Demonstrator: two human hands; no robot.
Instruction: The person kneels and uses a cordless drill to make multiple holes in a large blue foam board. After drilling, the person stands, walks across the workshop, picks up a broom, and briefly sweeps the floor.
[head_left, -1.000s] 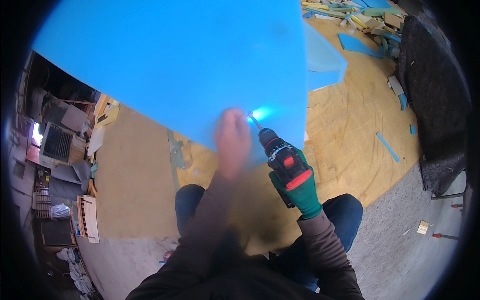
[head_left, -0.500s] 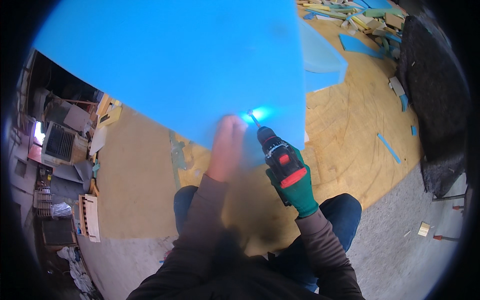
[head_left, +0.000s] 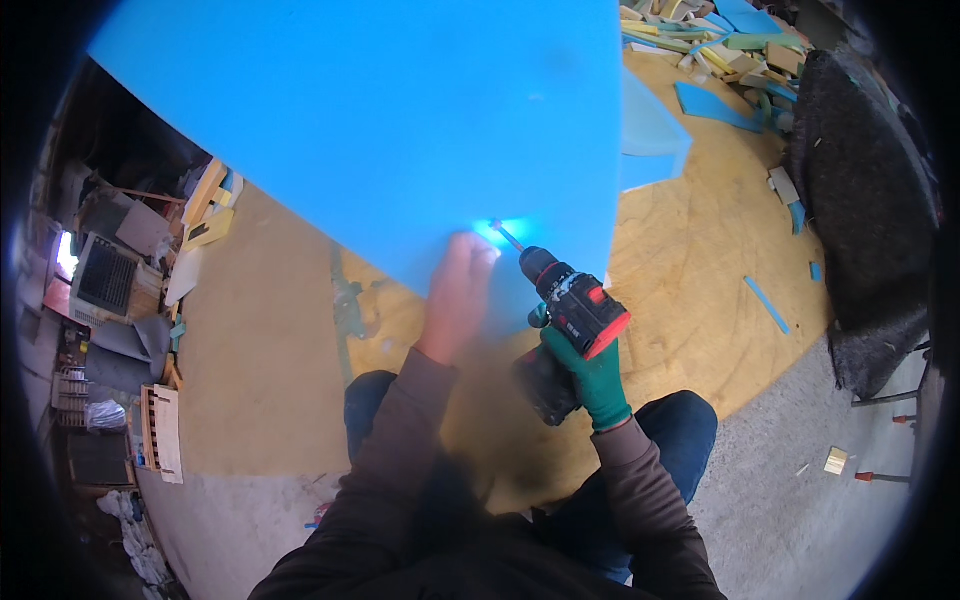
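Note:
A large bright blue sheet, foam by its look, (head_left: 400, 110) fills the upper middle and comes to a corner in front of me. My right hand (head_left: 590, 375), in a green glove, is wrapped round a black and red cordless drill (head_left: 570, 300). The drill's lamp lights the blue surface, and its bit (head_left: 507, 236) points up and left with the tip at the sheet. Beside that tip is my bare left hand (head_left: 457, 295), its fingers drawn together against the sheet. Whatever they may pinch is too blurred to make out.
Under the sheet lies a tan board (head_left: 270, 350). Paler blue foam (head_left: 650, 140) shows past its right edge. Foam offcuts (head_left: 700, 45) are heaped at the far right, near a dark upright slab (head_left: 850, 220). Clutter with a grille-fronted unit (head_left: 105, 275) lines the left.
The drill has turned in my right hand, so its body leans further right and its battery base now shows. The bit tip and my left hand stay nearly in place.

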